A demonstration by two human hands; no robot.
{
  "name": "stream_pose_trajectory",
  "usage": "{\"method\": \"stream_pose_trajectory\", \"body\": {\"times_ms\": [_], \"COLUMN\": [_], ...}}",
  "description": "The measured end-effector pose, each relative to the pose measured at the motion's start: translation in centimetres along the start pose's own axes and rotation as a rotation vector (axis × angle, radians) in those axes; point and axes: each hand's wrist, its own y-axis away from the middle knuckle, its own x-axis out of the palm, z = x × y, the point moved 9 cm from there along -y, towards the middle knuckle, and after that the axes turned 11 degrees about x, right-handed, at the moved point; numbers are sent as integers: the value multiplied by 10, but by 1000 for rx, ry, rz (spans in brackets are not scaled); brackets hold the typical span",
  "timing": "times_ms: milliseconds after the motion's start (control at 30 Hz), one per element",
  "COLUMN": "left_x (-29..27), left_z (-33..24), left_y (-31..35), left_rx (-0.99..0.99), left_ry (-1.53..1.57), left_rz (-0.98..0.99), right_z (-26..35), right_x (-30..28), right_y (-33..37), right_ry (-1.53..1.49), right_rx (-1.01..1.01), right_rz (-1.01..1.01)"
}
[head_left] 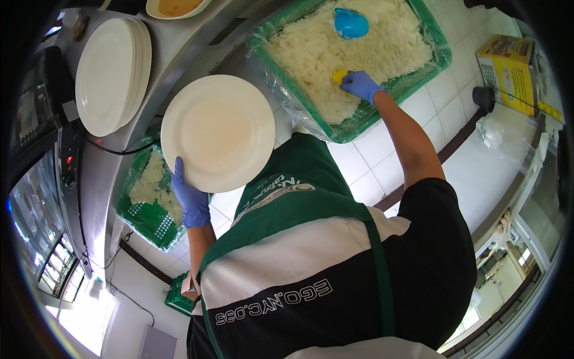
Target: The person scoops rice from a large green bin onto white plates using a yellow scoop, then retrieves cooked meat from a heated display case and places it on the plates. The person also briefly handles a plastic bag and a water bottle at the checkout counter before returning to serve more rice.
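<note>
A round white plate (pixel 218 131) is held by its near-left rim in my left hand (pixel 192 200), which wears a blue glove. No food shows on its face. My right hand (pixel 361 87), gloved the same way, reaches into a green crate (pixel 441 57) lined with clear plastic. Its fingers close around a small yellow scoop or cup (pixel 339 76), partly hidden by the hand, at the surface of the white rice (pixel 311 51). Farther back on the rice rests a blue scoop (pixel 351 24), apart from both hands.
A stack of white plates (pixel 113 78) stands on the steel counter (pixel 170 57) at the left, near a bowl (pixel 178 7) of brownish food. Below the counter sits a second green crate (pixel 149 224) with rice. A yellow box (pixel 508 72) is at the far right.
</note>
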Motion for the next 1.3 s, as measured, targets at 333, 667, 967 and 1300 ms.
{"method": "stream_pose_trajectory", "body": {"times_ms": [333, 667, 967, 1300], "left_x": [21, 52, 81, 161], "left_z": [-1, 4, 16, 85], "left_y": [3, 9, -22, -40], "left_rx": [-14, 13, 121, 45], "left_ry": [8, -33, -170, -183], "left_rz": [58, 104, 209, 418], "right_z": [-5, 5, 3, 58], "right_x": [32, 36, 1, -99], "right_y": [-2, 9, 35, 123], "right_ry": [-530, -691, -1008, -798], "right_rx": [190, 112, 37, -305], "right_rz": [310, 551, 625, -104]}}
